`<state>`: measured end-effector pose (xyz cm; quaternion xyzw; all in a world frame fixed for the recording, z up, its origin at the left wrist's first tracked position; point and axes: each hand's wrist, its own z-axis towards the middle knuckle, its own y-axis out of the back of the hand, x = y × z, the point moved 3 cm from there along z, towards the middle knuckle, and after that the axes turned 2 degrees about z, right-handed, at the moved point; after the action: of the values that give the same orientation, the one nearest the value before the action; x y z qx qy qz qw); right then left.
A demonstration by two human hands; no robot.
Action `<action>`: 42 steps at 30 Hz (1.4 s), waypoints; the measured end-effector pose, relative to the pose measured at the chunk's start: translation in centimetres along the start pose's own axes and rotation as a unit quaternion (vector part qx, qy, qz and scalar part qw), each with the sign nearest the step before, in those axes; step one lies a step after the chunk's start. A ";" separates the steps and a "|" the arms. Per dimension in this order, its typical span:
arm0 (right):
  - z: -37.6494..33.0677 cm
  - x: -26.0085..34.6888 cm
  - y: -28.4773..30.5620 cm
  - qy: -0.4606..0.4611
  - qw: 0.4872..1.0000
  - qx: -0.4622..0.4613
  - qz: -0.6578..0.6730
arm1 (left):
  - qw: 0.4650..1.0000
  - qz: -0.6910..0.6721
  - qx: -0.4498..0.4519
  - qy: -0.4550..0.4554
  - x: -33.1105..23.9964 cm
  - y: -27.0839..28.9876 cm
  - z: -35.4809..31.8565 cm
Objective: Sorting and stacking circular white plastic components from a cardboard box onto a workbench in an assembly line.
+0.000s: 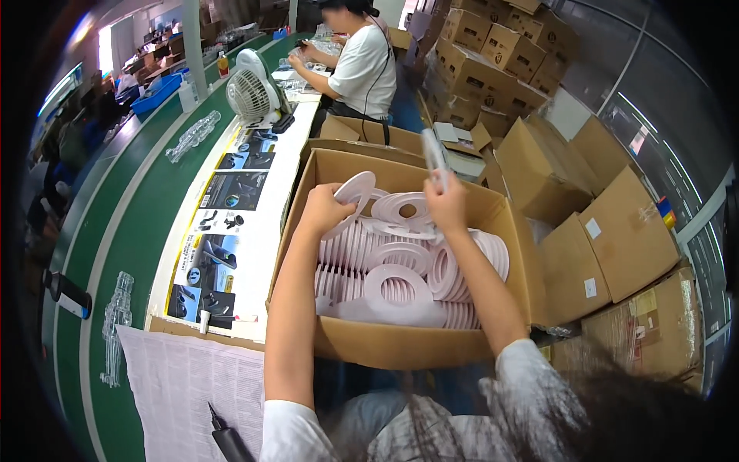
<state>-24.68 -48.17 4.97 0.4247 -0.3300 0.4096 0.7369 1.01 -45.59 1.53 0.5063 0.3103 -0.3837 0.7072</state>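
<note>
An open cardboard box (408,343) stands in front of me, filled with rows of flat white plastic rings (400,285), many standing on edge. My left hand (326,209), at the box's left side, is closed on a single white ring (362,182) tilted up above the rows. My right hand (446,203) is raised over the far right part of the box. It grips a pale, thin, flat piece (433,150), blurred and seen nearly edge-on, so its kind is unclear. Between the hands, loose white rings (400,208) lie flat on the others.
Left of the box is a white worktop with printed sheets (231,189), a fan (250,92) and a green conveyor (115,254). A black bottle with a pointed tip (229,440) lies on paper (185,377). Cardboard boxes (573,254) crowd the right; a co-worker (360,69) sits beyond.
</note>
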 end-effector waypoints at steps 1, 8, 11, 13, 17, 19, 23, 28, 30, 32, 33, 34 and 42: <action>-0.4 -0.5 -0.1 -0.003 1.000 -0.001 0.000 | 1.000 0.003 -0.014 -0.008 -0.6 0.2 0.1; 1.3 -1.3 2.5 0.020 0.997 -0.077 0.005 | 1.000 0.015 0.010 -0.012 -0.3 0.1 0.6; -2.9 -0.7 -0.3 0.366 0.880 0.272 -0.131 | 0.998 -0.050 0.015 -0.015 -1.1 0.1 0.2; -1.8 0.0 0.3 0.430 0.873 0.203 -0.110 | 0.999 0.030 0.002 -0.042 -0.9 0.3 0.1; -2.2 -3.3 0.3 0.336 0.932 0.094 -0.095 | 0.997 0.000 -0.017 -0.073 -1.9 -0.4 0.3; -1.8 -2.4 0.6 0.257 0.960 0.068 -0.086 | 0.996 0.065 0.009 -0.067 -0.8 0.0 -0.1; -1.8 -5.0 -0.2 0.184 0.978 0.094 -0.038 | 0.999 0.002 0.015 -0.045 -1.2 -0.7 0.8; -1.8 -3.5 0.3 0.099 0.995 -0.023 0.020 | 0.997 0.051 0.042 -0.037 0.1 -0.6 0.5; -2.4 -4.0 1.0 0.130 0.991 -0.007 -0.007 | 0.997 -0.016 0.042 -0.056 -1.8 -0.7 0.6; -3.8 -3.8 0.3 0.221 0.953 0.204 -0.040 | 0.996 0.039 0.064 -0.043 -1.0 -0.7 0.5; -3.9 -3.5 0.7 0.224 0.952 0.206 -0.033 | 0.993 0.092 0.076 -0.019 -0.5 -0.7 0.2; -3.5 -3.7 1.6 0.126 0.983 0.135 -0.004 | 0.994 0.096 0.041 -0.036 -0.5 -0.5 0.2; -3.7 -5.4 2.1 -0.038 0.977 0.178 0.107 | 0.949 -0.056 -0.295 -0.098 -8.2 3.8 -0.7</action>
<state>-28.44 -46.02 -0.38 0.5269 -0.3231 0.5215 0.5883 0.05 -42.33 9.92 0.2173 0.3668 -0.3615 0.8292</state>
